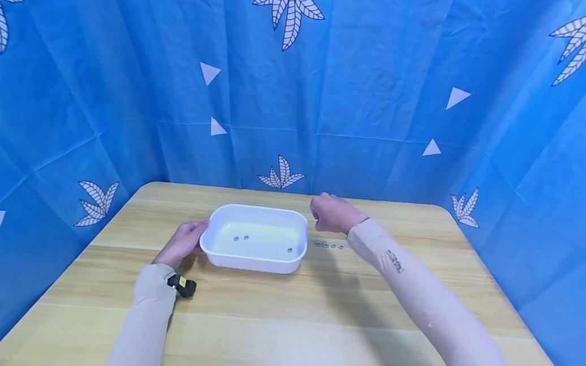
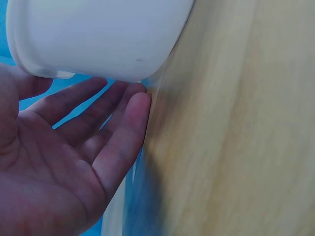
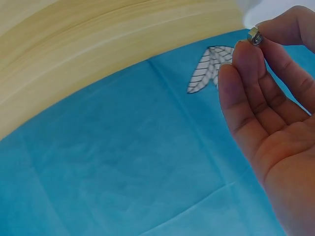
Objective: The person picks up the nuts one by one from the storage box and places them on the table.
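Note:
A white plastic basin [image 1: 251, 263] sits on the table with three small metal nuts [image 1: 236, 238] on its floor. At its left end, my left hand [image 1: 187, 239] holds the rim; in the left wrist view the thumb lies at the lip and the fingers [image 2: 123, 132] reach below along the outer wall. My right hand [image 1: 337, 213] is raised just beyond the basin's right end. Between its thumb and fingertips it pinches a hex nut [image 3: 255, 36]. Below that hand, several more nuts [image 1: 325, 244] lie in a short row on the table.
The wooden table [image 1: 262, 328] has rounded far corners. Blue cloth [image 1: 370, 97] with white leaf and triangle prints hangs around its back and sides. A small black device [image 1: 184, 286] is strapped at the left wrist.

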Demonstrator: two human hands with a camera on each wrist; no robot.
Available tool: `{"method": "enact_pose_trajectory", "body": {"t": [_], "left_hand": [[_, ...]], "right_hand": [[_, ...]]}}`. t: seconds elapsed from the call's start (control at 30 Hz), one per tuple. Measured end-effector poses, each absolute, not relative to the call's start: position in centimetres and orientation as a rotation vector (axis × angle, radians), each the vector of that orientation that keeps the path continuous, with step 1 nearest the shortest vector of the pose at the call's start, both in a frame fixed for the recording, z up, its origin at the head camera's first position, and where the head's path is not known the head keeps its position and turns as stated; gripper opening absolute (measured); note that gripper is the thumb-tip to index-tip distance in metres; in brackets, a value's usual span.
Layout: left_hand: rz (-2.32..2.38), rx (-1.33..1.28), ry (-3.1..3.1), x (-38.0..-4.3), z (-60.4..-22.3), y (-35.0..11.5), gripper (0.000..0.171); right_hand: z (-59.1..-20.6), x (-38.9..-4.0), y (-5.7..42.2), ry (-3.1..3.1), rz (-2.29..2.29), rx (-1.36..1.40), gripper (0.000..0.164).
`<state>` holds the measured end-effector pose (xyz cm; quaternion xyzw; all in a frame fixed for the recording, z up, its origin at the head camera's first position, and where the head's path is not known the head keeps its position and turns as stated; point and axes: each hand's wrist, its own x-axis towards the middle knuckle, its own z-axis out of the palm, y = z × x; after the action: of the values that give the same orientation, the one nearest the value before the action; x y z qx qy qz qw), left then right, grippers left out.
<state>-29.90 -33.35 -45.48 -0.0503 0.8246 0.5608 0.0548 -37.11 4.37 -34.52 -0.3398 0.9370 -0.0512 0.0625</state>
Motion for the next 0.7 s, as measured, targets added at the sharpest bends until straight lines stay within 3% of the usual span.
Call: {"method": "enact_pose_trajectory", "body": {"t": [0.7], "left_hand": [[1.688, -0.169, 2.507, -29.6, -45.4, -33.2, 0.069]], "right_hand": [[-39.4, -37.6, 9.5, 2.815, -0.217, -0.892, 0.039]]}}
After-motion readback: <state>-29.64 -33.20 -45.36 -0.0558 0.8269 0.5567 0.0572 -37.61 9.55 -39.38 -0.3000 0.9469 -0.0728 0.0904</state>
